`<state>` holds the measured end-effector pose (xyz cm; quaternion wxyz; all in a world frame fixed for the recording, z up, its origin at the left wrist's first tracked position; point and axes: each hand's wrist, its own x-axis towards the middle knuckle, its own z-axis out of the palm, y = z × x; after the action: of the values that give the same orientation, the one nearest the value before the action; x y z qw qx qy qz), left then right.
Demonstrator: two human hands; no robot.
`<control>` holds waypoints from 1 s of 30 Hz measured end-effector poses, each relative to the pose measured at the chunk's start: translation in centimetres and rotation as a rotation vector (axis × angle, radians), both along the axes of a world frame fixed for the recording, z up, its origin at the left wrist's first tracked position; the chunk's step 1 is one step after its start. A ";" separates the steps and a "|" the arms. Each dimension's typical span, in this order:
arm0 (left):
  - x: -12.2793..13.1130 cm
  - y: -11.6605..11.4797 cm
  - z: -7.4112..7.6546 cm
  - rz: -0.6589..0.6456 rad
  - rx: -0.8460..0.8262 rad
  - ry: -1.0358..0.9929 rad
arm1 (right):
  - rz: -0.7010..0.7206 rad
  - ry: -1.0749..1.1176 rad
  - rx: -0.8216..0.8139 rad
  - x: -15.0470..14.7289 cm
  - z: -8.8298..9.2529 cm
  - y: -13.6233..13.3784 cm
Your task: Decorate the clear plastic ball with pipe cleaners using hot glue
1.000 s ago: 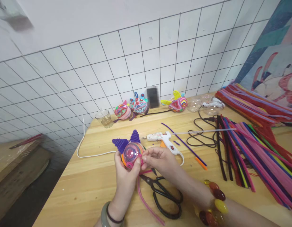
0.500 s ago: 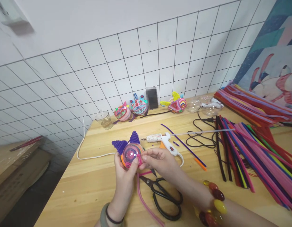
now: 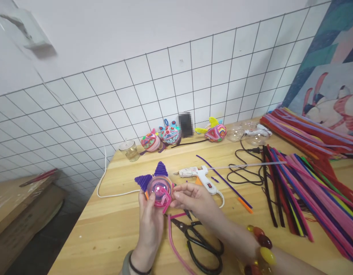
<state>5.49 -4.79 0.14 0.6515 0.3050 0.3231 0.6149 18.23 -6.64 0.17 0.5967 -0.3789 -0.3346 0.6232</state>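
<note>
Head view: clear ball [image 3: 157, 186] with purple flaps [image 3: 159, 170] — held above the desk [image 3: 104, 233], toward its left edge.
Left hand [image 3: 150, 219]: gripping the ball from its lower left.
Right hand [image 3: 192, 198]: fingers bent at the ball's right side; cannot tell whether they pinch the pink strip [image 3: 166, 204].
Glue gun [image 3: 203, 175]: mid-desk, beyond the scissors [image 3: 190, 230] — dark marks on its barrel too small to read.
Far left corner: a glass cup [image 3: 130, 151].

Glossy clr plastic dome [image 3: 155, 188] w/ fuzzy ridged flaps [image 3: 160, 169], smooth wood tbl [image 3: 107, 229]
</note>
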 end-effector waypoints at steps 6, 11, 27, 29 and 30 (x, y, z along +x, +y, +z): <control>-0.3 0.0 -0.1 0.016 -0.002 -0.025 | -0.054 -0.062 -0.032 -0.1 -0.2 0.1; -0.2 -0.2 -0.2 -0.008 0.001 -0.049 | -0.043 -0.137 -0.046 -0.4 -0.3 -0.1; 0.3 -0.4 -1.4 -0.212 0.127 0.068 | 0.023 -0.075 0.159 0.1 -0.1 -0.1; 0.1 -0.3 -1.3 -0.262 0.173 0.057 | 0.020 -0.115 0.179 0.8 0.0 0.2; 0.0 -0.2 -1.3 -0.281 0.177 0.048 | 0.035 -0.144 0.187 1.2 0.1 0.3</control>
<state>5.44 -5.01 -1.13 0.6936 0.4179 0.2375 0.5365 19.43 -6.38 0.23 0.5932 -0.3594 -0.4397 0.5707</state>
